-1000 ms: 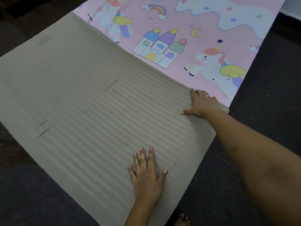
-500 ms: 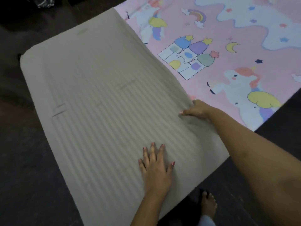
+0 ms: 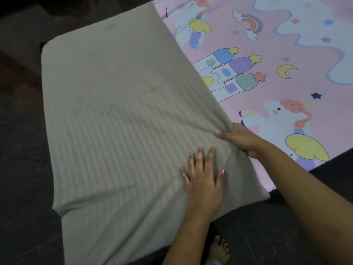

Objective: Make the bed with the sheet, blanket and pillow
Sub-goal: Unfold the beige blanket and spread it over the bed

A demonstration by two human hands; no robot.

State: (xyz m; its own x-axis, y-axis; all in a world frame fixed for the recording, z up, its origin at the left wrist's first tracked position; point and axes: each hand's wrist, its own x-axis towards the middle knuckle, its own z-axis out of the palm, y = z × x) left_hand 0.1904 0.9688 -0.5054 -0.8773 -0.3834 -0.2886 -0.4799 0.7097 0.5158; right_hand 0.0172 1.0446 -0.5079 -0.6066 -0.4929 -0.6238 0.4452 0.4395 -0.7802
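Observation:
A grey-green striped blanket (image 3: 118,119) lies spread over the near end of the bed, draping over its left and front edges. Beyond it shows the pink sheet (image 3: 286,54) printed with unicorns, a castle and a rainbow. My left hand (image 3: 204,178) lies flat on the blanket near its front right part, fingers straight and spread. My right hand (image 3: 240,140) grips the blanket's right edge, with the cloth bunched into folds around the thumb. No pillow is in view.
Dark floor (image 3: 23,169) surrounds the bed on the left and front. A bare foot (image 3: 217,251) stands on the floor below my left forearm, close to the bed's front edge.
My right hand has gone from resting flat at the blanket's right edge to gripping it and pulling it toward me, bunching the cloth. My left hand stayed flat on the blanket.

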